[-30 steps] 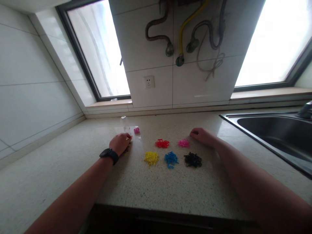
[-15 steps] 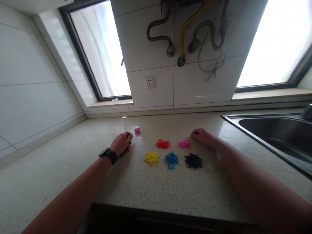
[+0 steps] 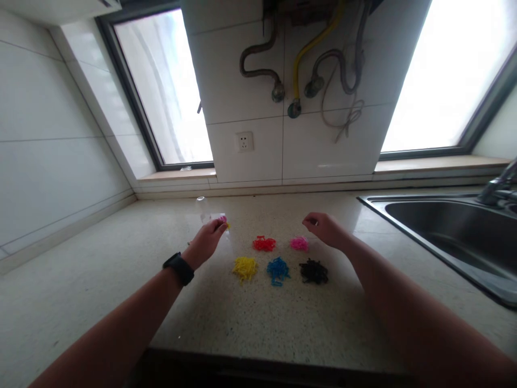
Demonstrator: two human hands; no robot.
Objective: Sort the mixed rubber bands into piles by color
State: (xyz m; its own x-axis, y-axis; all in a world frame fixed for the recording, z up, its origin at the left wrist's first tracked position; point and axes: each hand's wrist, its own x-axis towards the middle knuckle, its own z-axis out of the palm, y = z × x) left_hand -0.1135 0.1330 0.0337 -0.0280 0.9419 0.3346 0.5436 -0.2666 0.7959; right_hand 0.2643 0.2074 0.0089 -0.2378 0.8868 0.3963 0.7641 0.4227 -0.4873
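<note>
Bits (image 3: 278, 270) are lying in piles on the counter (image 3: 226, 323), looking light, probably bendy, so pinching ends is likely working best. Left hand (image 3: 205, 241) is apparently pinching a yellow bit (image 3: 228, 226); right hand (image 3: 322, 228) is sitting well apart by the pink pile (image 3: 299, 243), can't tell what it's gripping.

Large white tiles (image 3: 48, 97) cover the walls (image 3: 238, 105). Two dark-framed windows (image 3: 161, 91), at upper left and upper right, are bright with daylight. Between them, at top centre, hang a yellow hose (image 3: 296, 70) and darker flexible hoses (image 3: 260, 72), with a power socket (image 3: 244, 141) lower down. At right, a steel sink (image 3: 436, 231) is set into the speckled tabletop (image 3: 226, 323).
</note>
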